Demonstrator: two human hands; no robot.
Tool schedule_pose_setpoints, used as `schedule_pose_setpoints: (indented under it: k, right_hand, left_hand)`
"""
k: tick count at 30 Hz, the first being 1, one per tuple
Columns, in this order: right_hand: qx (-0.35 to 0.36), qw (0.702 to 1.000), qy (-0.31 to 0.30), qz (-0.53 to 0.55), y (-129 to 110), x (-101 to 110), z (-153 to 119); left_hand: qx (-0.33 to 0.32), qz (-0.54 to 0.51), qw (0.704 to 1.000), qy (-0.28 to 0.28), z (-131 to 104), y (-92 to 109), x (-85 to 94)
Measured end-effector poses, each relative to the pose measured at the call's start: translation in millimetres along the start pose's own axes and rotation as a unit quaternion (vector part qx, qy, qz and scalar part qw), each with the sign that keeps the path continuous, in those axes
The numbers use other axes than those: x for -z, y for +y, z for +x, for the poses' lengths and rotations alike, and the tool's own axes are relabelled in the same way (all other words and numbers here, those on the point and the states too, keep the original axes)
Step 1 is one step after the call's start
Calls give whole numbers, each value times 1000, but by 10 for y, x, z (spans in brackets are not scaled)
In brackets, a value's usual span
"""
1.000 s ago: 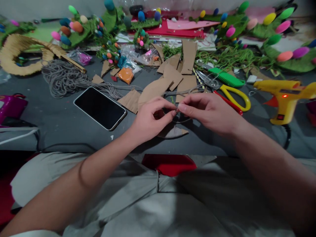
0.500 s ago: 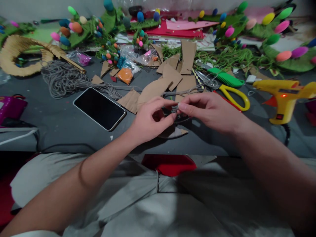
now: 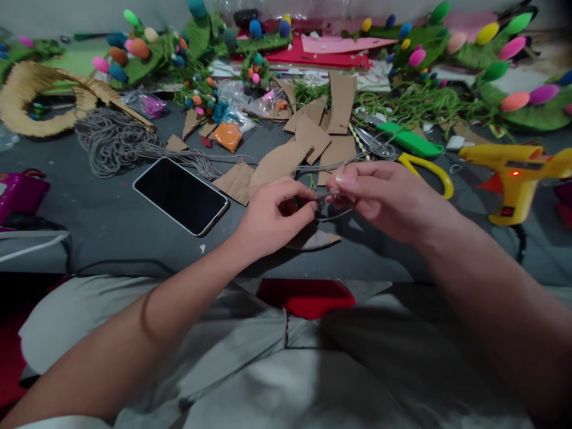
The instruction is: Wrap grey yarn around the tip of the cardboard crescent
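Thin grey cord point(image 3: 330, 195) is stretched between my two hands over the dark table. My left hand point(image 3: 279, 214) pinches one part of it between thumb and fingertips. Close by on the right, my right hand point(image 3: 379, 193) grips another part between thumb and index finger. A loop of the cord hangs below the fingers. Under my left hand lies a curved cardboard piece point(image 3: 315, 240), partly covered with grey. Flat cardboard scraps point(image 3: 277, 165) lie just beyond my hands. A tangled grey cord bundle point(image 3: 116, 140) rests at the left, with strands running toward the middle.
A phone point(image 3: 181, 195) lies left of my hands. Yellow-handled scissors point(image 3: 435, 173), a green tool point(image 3: 411, 140) and a yellow glue gun point(image 3: 513, 179) with a lit red light are at the right. Felt leaves, coloured ovals and a straw-coloured ring point(image 3: 18, 107) line the back.
My right hand has moved slightly up and to the right, away from my left fingertips, and a short stretch of cord now shows between them. My left hand has barely moved.
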State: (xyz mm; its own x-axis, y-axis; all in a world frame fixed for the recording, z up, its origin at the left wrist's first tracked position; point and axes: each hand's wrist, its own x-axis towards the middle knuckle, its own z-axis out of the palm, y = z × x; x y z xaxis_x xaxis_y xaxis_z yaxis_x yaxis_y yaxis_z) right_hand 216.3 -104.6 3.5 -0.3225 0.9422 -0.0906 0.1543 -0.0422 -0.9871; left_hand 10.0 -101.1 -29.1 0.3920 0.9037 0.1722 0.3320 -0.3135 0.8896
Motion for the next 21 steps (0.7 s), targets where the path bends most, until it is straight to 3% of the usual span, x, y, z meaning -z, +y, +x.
schedule_pose_setpoints:
  k: [4,11,14,17,19,21]
  right_hand:
    - [-38,990,-12,132,-24,21,13]
    - [-73,991,-94,-68,-119,67,-26]
    - [-27,996,-50,69,-144,75,-31]
    - [-3,977,7,212,-177,86,-18]
    - [-20,973,20,230,-190,95,-6]
    - [-44,982,32,183,-185,107,3]
  left_hand:
    - [-3,8,1000,1,2,1,1]
    - [-5,20,1000,-9,5,25,8]
    - [2,15,1000,-5,5,6,-1]
    - [5,-1,1000,5,2,-19,-15]
    - [6,-2,1000,3,1,-24,-19]
    - [3,10,1000,0,1,-22,-15]
